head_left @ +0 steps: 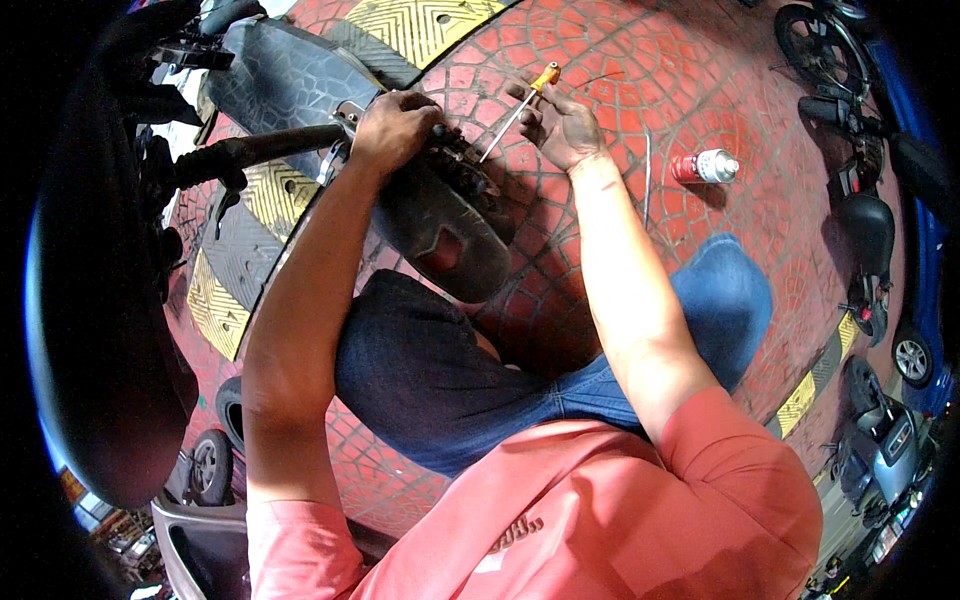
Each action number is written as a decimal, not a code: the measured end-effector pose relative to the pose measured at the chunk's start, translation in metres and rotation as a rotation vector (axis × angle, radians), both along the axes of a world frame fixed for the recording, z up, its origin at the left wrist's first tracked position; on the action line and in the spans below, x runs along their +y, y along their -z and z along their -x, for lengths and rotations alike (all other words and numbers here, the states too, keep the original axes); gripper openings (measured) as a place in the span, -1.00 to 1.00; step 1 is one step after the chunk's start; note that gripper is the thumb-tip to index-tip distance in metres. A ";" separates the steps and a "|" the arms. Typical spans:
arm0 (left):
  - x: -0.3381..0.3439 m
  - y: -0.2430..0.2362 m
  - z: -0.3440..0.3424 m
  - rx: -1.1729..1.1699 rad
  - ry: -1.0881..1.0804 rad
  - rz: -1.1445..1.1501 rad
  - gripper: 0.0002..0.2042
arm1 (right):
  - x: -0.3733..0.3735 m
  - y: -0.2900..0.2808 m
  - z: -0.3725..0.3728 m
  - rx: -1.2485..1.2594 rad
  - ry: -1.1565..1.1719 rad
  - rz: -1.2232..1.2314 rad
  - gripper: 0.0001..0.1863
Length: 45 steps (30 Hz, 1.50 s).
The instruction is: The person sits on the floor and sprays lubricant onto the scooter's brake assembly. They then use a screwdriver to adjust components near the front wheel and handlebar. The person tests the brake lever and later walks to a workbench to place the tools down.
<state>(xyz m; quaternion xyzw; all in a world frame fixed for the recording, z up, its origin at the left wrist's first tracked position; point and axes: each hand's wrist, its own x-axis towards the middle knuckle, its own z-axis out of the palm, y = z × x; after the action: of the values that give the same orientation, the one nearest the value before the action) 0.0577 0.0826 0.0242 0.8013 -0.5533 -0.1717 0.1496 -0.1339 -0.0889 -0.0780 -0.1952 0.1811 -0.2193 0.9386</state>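
Note:
A dark scooter (pixel 270 70) lies with its deck on the ground, its folding stem reaching left and a black rear or front fender section (pixel 440 245) below the mechanism. My left hand (pixel 395 130) grips the mechanism (pixel 460 155) beside the deck, fingers curled over it; exactly what they hold is hidden. My right hand (pixel 563 130) holds a long screwdriver (pixel 545 78) with a yellow handle, its shaft slanting down-left toward the mechanism. A thin metal rod (pixel 648 180) lies on the red paving right of my right hand, next to a red-and-white spray can (pixel 705 165).
Yellow-and-black ramp strips (pixel 215 305) run along the left and top. At the left is a large black seat (pixel 105 380) and a wheel (pixel 210 465). Parked two-wheelers (pixel 860 240) and a blue car (pixel 930 350) line the right. My bent legs (pixel 730 300) are below my hands.

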 end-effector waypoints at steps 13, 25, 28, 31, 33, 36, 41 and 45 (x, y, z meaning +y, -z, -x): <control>-0.001 0.005 -0.004 0.146 -0.149 -0.015 -0.70 | 0.000 -0.004 0.004 0.038 0.026 -0.010 -0.79; -0.004 -0.002 0.002 0.073 -0.099 -0.025 -0.73 | -0.005 0.012 0.006 -0.041 -0.007 0.029 -0.78; -0.004 0.007 -0.003 -0.226 0.100 -0.031 -0.71 | -0.014 0.019 0.004 -0.001 0.022 0.068 -0.81; -0.007 0.010 -0.003 -0.032 -0.060 -0.094 -0.67 | -0.008 0.019 -0.002 0.109 0.078 0.050 -0.73; -0.006 0.005 0.000 0.007 -0.075 -0.103 -0.69 | -0.004 0.014 0.000 0.092 0.043 -0.018 -0.63; -0.003 0.008 -0.008 0.127 -0.090 -0.091 -0.71 | 0.000 0.006 -0.003 0.093 0.031 -0.115 -0.47; -0.002 0.002 0.001 -0.190 0.103 -0.041 -0.73 | -0.007 0.025 -0.013 0.218 0.314 -0.114 -0.44; -0.019 0.003 0.004 0.088 -0.097 -0.057 -0.73 | -0.049 0.057 -0.010 0.488 0.773 0.956 -0.50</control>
<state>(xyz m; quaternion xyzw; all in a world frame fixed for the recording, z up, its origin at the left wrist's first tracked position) 0.0534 0.0639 0.0207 0.8228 -0.5015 -0.2152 0.1590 -0.1239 -0.1375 -0.1354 -0.5553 0.3283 -0.5460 0.5346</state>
